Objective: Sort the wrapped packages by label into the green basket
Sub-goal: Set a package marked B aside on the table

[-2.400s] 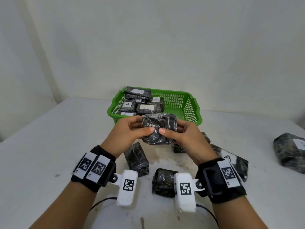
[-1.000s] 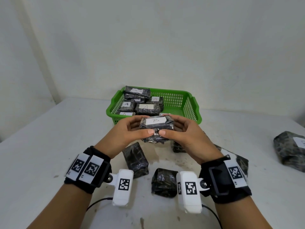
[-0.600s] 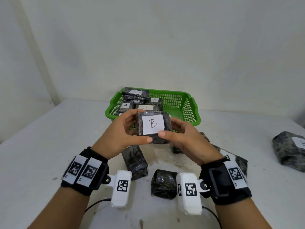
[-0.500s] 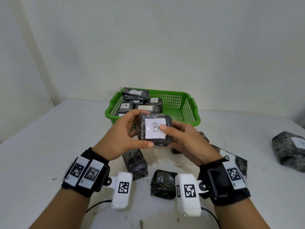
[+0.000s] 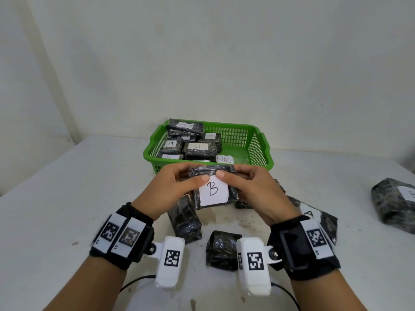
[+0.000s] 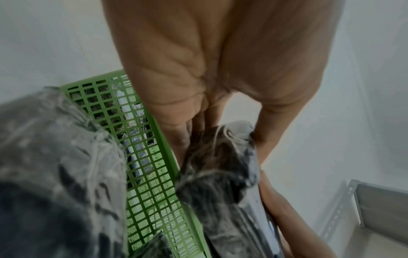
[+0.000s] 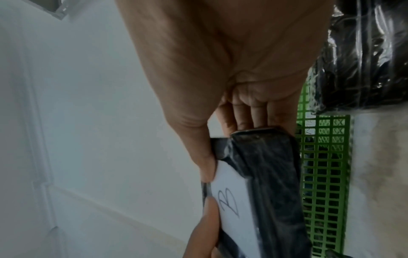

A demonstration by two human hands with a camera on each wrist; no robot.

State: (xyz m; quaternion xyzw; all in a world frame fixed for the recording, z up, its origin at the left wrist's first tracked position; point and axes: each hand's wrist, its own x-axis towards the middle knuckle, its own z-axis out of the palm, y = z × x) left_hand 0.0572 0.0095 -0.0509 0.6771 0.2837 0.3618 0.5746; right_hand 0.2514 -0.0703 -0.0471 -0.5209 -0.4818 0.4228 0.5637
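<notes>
Both hands hold one black wrapped package (image 5: 213, 190) upright in front of the green basket (image 5: 261, 144); its white label reads B and faces me. My left hand (image 5: 177, 187) grips the package's left top edge, thumb on the front. My right hand (image 5: 249, 187) grips the right top edge, thumb on the label's top corner. The right wrist view shows the package (image 7: 271, 183) with its B label, pinched between thumb and fingers, beside the basket (image 7: 322, 165) wall. In the left wrist view the fingers curl behind the package (image 6: 223, 171). The basket's left half holds several packages (image 5: 198, 148) labelled A.
Several more black packages lie on the white table (image 5: 67, 187): one below my left hand (image 5: 184, 218), one between my wrists (image 5: 221, 250), one labelled A under my right wrist (image 5: 321, 218), one far right (image 5: 395, 203). A loose label reading MAL (image 5: 223, 159) lies in the basket.
The package was turned over in both hands from its bare wrapped side until the B label faces me. It has since dropped slightly, and both thumbs have shifted to its top edge.
</notes>
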